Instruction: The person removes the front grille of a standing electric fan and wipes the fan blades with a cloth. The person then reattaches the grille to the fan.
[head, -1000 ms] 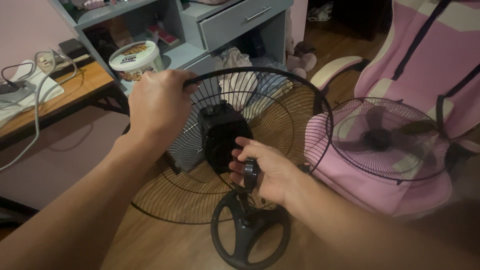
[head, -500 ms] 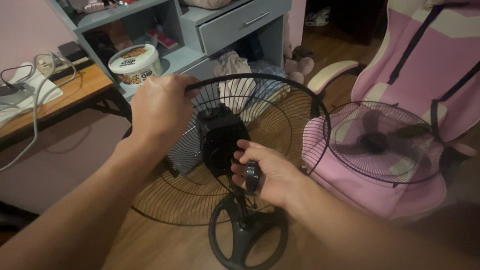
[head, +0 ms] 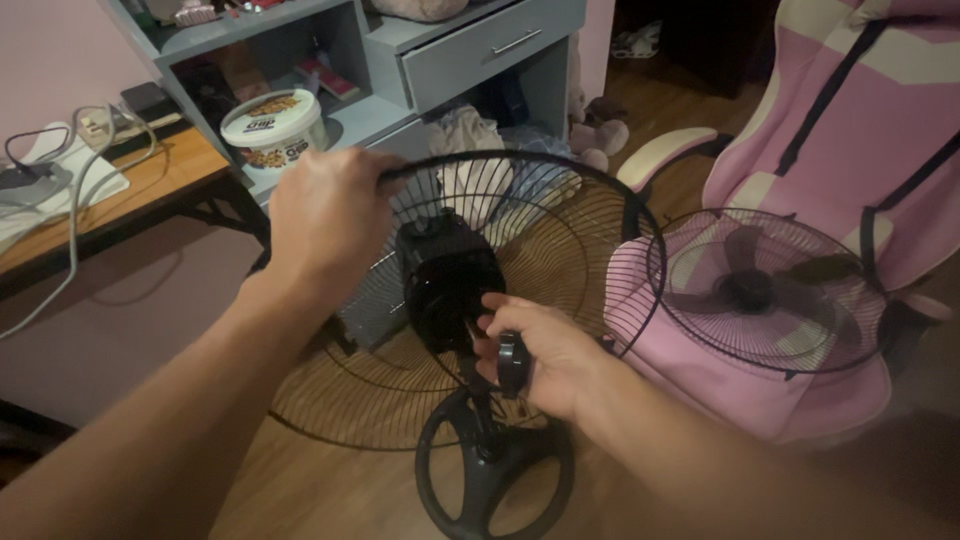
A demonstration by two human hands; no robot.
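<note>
Gripping one grille (head: 560,250) — two hands (head: 330,215), one knob (head: 510,362).

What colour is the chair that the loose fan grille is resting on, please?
Pink, with pale cream panels and dark stripes on the chair; the head view shows it.

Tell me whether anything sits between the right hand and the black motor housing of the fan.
Nothing visible does. The right hand, holding a round black knob, has its fingers right at the motor housing. The wire guard lies behind the housing, gripped at its rim by the left hand.
</note>
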